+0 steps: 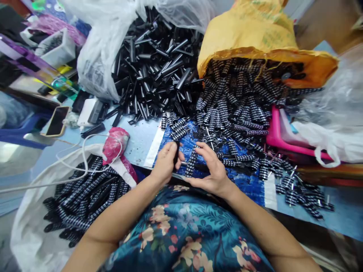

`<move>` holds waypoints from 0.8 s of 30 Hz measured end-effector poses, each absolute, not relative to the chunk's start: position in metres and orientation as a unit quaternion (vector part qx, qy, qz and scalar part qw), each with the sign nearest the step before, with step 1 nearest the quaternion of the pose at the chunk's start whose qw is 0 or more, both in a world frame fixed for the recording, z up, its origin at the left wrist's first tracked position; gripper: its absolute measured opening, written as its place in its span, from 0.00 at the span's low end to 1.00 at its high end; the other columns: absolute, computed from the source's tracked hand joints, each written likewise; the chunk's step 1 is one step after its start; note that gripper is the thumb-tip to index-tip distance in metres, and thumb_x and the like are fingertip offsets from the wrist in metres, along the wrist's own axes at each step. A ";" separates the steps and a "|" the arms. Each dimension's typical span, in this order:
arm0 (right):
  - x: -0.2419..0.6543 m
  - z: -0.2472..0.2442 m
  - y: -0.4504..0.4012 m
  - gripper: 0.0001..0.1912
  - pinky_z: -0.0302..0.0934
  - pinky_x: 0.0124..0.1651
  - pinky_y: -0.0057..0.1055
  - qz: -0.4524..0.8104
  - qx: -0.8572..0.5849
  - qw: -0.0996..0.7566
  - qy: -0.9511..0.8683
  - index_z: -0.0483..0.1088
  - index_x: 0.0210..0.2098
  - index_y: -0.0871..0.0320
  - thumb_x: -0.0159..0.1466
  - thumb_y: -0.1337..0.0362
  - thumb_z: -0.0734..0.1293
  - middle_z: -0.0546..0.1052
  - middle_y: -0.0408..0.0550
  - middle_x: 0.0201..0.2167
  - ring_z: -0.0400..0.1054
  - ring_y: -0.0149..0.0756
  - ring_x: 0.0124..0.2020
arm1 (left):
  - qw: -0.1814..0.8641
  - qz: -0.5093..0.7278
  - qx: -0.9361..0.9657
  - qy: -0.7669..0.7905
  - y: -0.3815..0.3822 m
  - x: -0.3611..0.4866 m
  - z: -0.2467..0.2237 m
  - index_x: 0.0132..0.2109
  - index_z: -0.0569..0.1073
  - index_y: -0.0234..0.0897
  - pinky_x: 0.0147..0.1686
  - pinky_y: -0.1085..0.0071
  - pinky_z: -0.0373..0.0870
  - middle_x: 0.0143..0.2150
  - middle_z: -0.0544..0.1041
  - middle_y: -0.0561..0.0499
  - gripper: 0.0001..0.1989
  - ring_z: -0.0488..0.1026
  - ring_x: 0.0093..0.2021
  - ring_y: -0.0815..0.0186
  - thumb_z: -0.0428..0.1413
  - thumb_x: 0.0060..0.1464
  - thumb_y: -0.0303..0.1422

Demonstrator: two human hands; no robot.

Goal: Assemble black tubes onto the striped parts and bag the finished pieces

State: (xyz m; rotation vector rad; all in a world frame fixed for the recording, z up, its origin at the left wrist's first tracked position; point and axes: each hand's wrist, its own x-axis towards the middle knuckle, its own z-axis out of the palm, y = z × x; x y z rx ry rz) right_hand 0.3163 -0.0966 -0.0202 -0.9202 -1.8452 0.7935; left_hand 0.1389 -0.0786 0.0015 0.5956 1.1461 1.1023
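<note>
My left hand is closed around a slim black plastic handle, held upright near the table's front edge. A thin metal pin juts out beside its fingers toward the right. Just to the right, my right hand grips a patterned black-and-white barrel between thumb and fingertips. The barrel stands tilted, its far end leaning right. Beyond my hands, several short patterned pieces lie on the blue work mat. Whether the handle and the pin are joined is hidden by my fingers.
A heap of black handles spills from a clear plastic bag. Patterned pieces pour from a yellow sack. A white sack at left holds longer barrels. A phone, white cable and pink tray lie around.
</note>
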 end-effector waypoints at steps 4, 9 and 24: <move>0.311 -0.024 -0.097 0.52 0.64 0.65 0.55 0.196 -0.306 0.426 -0.829 0.48 0.72 0.52 0.57 0.58 0.77 0.61 0.62 0.69 0.60 0.55 0.68 | 0.707 0.477 0.204 0.480 -0.086 0.148 0.002 0.35 0.77 0.33 0.29 0.74 0.67 0.25 0.76 0.53 0.22 0.70 0.25 0.71 0.66 0.49 0.49; 0.305 -0.026 -0.095 0.52 0.67 0.64 0.53 0.169 -0.315 0.422 -0.833 0.46 0.73 0.53 0.59 0.57 0.76 0.60 0.62 0.69 0.61 0.55 0.67 | 0.750 0.461 0.172 0.443 -0.088 0.137 0.007 0.37 0.81 0.32 0.38 0.73 0.70 0.33 0.80 0.51 0.18 0.75 0.33 0.69 0.72 0.43 0.41; 0.318 -0.042 -0.106 0.20 0.69 0.52 0.45 0.067 -0.443 0.251 -0.858 0.68 0.57 0.59 0.68 0.59 0.68 0.78 0.57 0.47 0.72 0.49 0.50 | 0.494 0.415 0.510 0.569 -0.077 0.077 -0.013 0.43 0.78 0.37 0.41 0.67 0.69 0.38 0.80 0.49 0.14 0.75 0.38 0.64 0.65 0.51 0.39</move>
